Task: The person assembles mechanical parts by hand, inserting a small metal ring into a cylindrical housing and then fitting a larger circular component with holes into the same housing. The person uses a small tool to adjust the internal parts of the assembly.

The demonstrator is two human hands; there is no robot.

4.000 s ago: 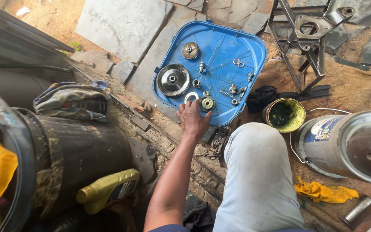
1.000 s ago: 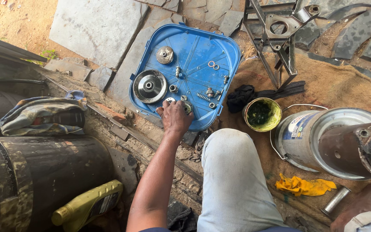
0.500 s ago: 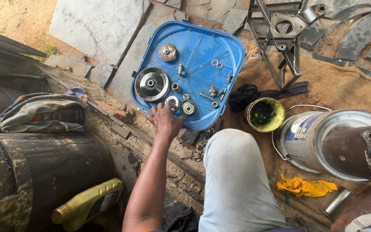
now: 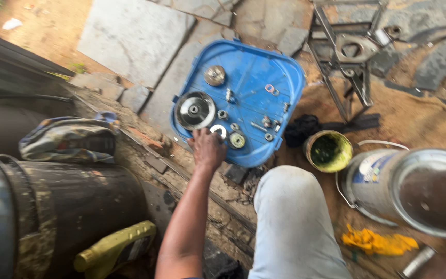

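White ring (image 4: 218,130) on the blue lid's (image 4: 285,67) near edge, right at the fingertips of the left hand (image 4: 207,149). Fingers curled down and bunched over the ring, seemingly touching it, though blur hides whether actually pinched. Just right of the ring, a small round bearing (image 4: 237,140); just left and above, a large shiny metal pulley disc (image 4: 195,110). Farther up the lid, a brass-coloured gear (image 4: 214,75), plus scattered nuts, bolts and two small rings (image 4: 271,89). Lid lying flat on stone slabs and dirt. Right of the lid, a dark rag (image 4: 299,129) and a small yellow-green pot (image 4: 328,151) of dark grease. Beyond that, a big metal cylinder (image 4: 414,186) lying on its side, a yellow cloth (image 4: 378,242) below it. Pale trouser knee (image 4: 292,222) in the foreground. Left, a dark drum (image 4: 73,206), a folded cloth (image 4: 68,139) and a yellow bottle (image 4: 114,250). Right hand out of view.
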